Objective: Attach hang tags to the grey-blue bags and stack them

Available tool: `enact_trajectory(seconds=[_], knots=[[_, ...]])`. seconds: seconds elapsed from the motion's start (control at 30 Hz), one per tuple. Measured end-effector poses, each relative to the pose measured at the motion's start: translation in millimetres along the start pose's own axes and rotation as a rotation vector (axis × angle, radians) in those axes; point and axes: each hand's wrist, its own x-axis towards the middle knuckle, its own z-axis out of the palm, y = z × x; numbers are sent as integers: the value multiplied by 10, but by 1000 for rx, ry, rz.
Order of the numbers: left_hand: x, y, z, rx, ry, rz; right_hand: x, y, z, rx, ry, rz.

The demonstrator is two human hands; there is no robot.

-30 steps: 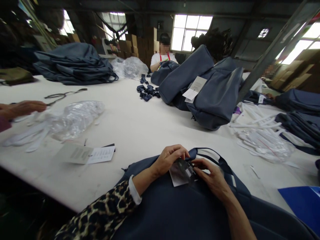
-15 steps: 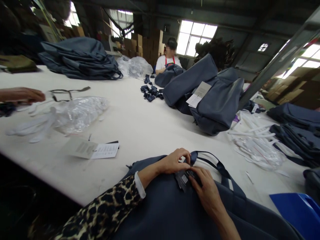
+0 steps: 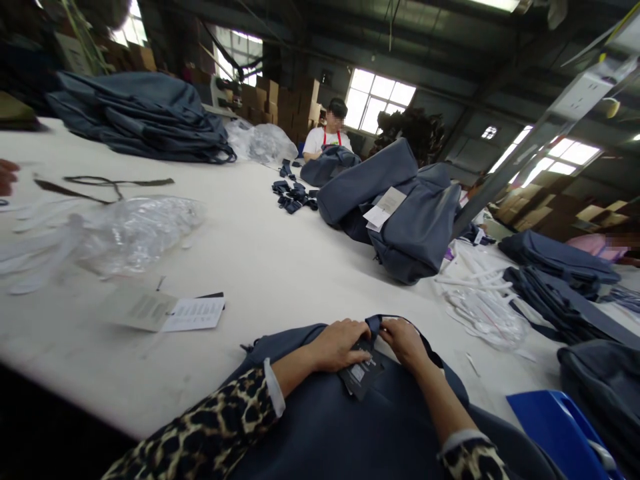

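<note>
A dark blue bag [image 3: 350, 427] lies before me at the table's near edge. A black printed tag [image 3: 359, 379] hangs on its front, near the base of the bag's strap loop [image 3: 373, 325]. My left hand [image 3: 336, 347] is closed at the top of this tag, its thumb across the print and its fingertips by the strap. Just right of it, my right hand [image 3: 406, 341] pinches the strap close to the tag's top. The fingers hide exactly how tag and strap meet.
Left of the bag lie paper hang tags [image 3: 193, 315] and clear plastic bags [image 3: 145, 230]. More dark blue bags [image 3: 410, 220] stand ahead, beside a slanted metal post [image 3: 500, 183]. A blue plastic case [image 3: 555, 427] is at right. A co-worker [image 3: 327, 137] sits across the table.
My right hand has shifted from the tag up to the strap. The left thumb now lies over the tag. Another person's hand at far left has moved mostly out of view.
</note>
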Motion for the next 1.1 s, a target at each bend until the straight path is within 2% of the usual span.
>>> enact_trajectory(seconds=[0.07, 0.2, 0.33, 0.4, 0.5, 0.63, 0.73, 0.8, 0.9, 1.1], knots=[[5, -17, 4, -47, 23, 19, 35, 45, -120, -31, 62, 57], [23, -25, -25, -163, 57, 7, 53, 110, -493, -69, 215, 146], [24, -22, -61, -186, 47, -62, 71, -46, -714, -4, 202, 142], [20, -24, -60, -144, 46, -49, 58, -166, -781, 60, 183, 136], [20, -24, -31, -69, 72, -1, 8, -308, -885, 72, 218, 110], [20, -18, 19, -37, 121, 7, -32, -429, -969, 91, 218, 72], [15, -31, 8, -83, 128, 67, -17, -515, -975, 147, 188, 57], [17, -55, -28, -149, 58, 113, -11, -552, -982, 175, 196, 43], [31, -97, -90, -209, -58, 88, -31, -521, -1010, 165, 230, 43], [35, -69, -92, -131, -120, 8, -183, -291, -1016, 93, 264, 130]])
